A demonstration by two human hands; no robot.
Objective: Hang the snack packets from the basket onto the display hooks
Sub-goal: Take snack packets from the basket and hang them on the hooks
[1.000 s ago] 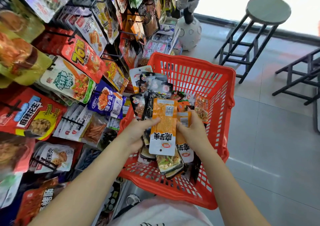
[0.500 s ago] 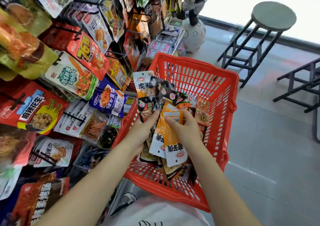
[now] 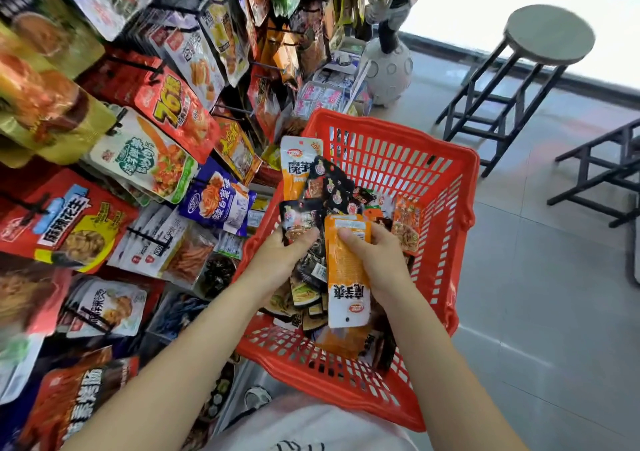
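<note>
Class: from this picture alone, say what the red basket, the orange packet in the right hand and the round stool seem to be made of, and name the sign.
Red basket: moulded plastic, slightly glossy, with a lattice of slots. Orange packet: thin glossy plastic film, probably laminated, with a sealed edge and printed label. Stool: dark matt frame, likely painted metal; grey matt seat, material unclear.

I see a red lattice-walled basket (image 3: 391, 160). An orange packet (image 3: 347, 270) with a white lower end and black characters. A black packet (image 3: 298, 220) with a small red-and-white logo. On the hooks: a red packet (image 3: 176, 115) with yellow "76", a blue-purple packet (image 3: 218, 205), a white-and-green packet (image 3: 145, 160). Grey-topped stool (image 3: 549, 35) on black legs. Pale grey floor tiles (image 3: 554, 312).
</note>
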